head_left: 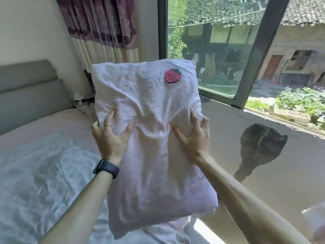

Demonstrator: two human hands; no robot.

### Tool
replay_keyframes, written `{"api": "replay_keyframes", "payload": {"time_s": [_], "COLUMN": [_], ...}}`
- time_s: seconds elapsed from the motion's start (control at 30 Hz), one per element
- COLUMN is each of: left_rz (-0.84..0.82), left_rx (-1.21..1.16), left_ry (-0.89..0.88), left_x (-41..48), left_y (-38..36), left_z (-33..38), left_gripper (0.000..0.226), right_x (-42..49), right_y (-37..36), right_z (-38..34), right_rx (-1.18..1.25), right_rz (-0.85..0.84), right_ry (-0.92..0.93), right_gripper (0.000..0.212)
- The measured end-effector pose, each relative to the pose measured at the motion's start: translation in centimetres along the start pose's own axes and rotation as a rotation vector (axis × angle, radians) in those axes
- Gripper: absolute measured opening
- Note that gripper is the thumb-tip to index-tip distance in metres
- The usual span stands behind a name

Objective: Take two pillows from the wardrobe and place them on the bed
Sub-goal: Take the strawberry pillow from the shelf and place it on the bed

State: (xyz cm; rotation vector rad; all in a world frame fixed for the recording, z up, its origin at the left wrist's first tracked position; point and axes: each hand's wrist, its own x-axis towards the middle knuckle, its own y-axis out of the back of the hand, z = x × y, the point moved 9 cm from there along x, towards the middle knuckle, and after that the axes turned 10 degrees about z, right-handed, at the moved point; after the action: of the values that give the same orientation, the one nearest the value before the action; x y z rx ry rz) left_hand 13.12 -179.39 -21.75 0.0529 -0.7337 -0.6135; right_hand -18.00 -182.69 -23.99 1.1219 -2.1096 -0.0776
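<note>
I see the fingers of my left hand [110, 138] and right hand [193, 136] spread and dug into the pale pink pillow [151, 138], gripping it above the bed [44, 164]. Beyond: grey headboard [29, 88], purple curtain [100, 22], window [219, 50].

Bright daylight enters through the window [219, 50] at the right, throws a dark head shadow [260, 148] on the sunlit ledge [263, 173], washes out the bed [44, 155], and wide-angle distortion bends the soft edges.
</note>
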Motion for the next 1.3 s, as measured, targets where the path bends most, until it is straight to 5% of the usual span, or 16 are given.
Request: {"api": "replay_keyframes", "payload": {"time_s": [0.4, 0.77, 1.1, 1.2, 1.3], "left_rz": [0.17, 0.419, 0.525, 0.659, 0.769], "left_rx": [0.207, 0.424, 0.51, 0.405, 0.41], "left_ry": [0.152, 0.419, 0.563, 0.67, 0.706], "left_x": [11.7, 13.6, 14.3, 14.1, 15.0], "left_y": [-10.1, -21.8, -30.4, -30.3, -29.6], "left_z": [-9.7, -15.2, -16.0, -18.0, -18.6], "left_gripper": [0.072, 0.07, 0.069, 0.082, 0.068], "right_x": [13.9, 25.3, 32.0, 32.5, 32.5], "right_y": [-21.9, -40.3, -48.8, -50.6, -52.5], "right_z": [1.7, 7.9, 12.8, 13.3, 12.8], "right_rx": [0.081, 0.243, 0.308, 0.337, 0.38], "right_rz": [-0.275, -0.646, -0.875, -0.888, -0.909], "right_ry": [0.079, 0.191, 0.183, 0.141, 0.048], "right_gripper": [0.081, 0.077, 0.075, 0.066, 0.059]}}
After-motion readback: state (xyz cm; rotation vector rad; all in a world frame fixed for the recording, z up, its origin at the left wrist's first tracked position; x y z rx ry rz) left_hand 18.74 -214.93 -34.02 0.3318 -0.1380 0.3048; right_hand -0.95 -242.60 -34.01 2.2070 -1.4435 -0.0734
